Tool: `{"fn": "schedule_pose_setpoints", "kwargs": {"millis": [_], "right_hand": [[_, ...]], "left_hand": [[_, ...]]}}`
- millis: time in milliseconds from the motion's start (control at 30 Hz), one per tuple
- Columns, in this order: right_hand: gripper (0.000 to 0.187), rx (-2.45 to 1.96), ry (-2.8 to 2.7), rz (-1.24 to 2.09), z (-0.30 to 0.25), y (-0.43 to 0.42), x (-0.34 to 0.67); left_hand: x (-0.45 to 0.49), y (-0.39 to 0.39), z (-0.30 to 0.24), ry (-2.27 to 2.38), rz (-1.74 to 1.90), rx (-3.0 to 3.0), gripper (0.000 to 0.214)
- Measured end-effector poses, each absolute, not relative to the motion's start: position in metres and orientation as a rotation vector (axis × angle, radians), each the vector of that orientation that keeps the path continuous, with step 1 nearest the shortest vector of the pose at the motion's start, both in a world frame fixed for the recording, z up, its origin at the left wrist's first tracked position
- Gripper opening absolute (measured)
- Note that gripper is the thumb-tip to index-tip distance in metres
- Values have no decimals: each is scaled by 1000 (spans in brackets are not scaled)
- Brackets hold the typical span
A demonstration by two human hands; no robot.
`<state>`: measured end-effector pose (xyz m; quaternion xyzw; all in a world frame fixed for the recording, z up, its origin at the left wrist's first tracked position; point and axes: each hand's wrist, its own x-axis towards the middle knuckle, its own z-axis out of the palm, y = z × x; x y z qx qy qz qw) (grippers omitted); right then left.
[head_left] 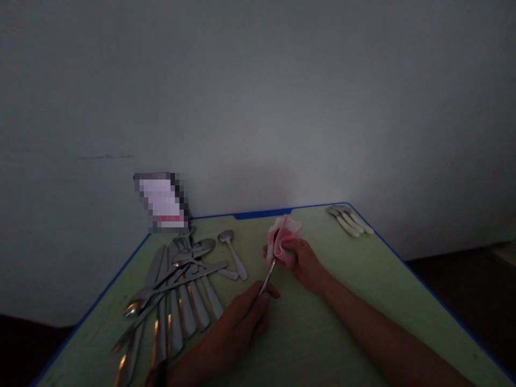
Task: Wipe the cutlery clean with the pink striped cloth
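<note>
Fingers of the left hand (pixel 245 317) pinch a utensil (pixel 267 279) by its handle, steadying it. Its far end sits inside a pink cloth (pixel 284 236), which the right hand (pixel 306 263) grips closed.

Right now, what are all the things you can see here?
table: one, green with blue edge, lower picture
wall: one, grey, behind the table
cutlery pile: many, overlapping, silver, table's left side
spoon: one, silver, at the pile's right edge
white-handled cutlery: a few, far right corner
blurred thing: one, white and red, far left corner
cloth: one, pink, bunched in the right hand
cutlery piece: one, silver, between the hands, top hidden in the cloth
left hand: pinching the cutlery piece's handle
right hand: gripping the cloth
</note>
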<state>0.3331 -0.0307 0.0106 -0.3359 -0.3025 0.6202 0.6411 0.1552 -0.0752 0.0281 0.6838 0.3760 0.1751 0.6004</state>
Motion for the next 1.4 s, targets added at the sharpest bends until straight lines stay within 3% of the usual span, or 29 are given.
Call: {"fn": "schedule_pose_setpoints", "kwargs": {"millis": [333,500,767,1200,1400], "right_hand": [[16,-696,-572,1394,8,-23,334],[10,-593,-474,1392,12,-20,334],[4,-779,-596,1392,11,-25,336],[19,-617,-376,1505,15,-22,340],[11,-635,-553,1481,9,-23,336]], "left_hand": [[160,-78,40,979,419,1566,41],[160,-79,37,943,508,1590,46],[158,-76,28,854,441,1637,32],[158,-76,30,861,417,1598,34],[158,-75,31,883,374,1666,33]]}}
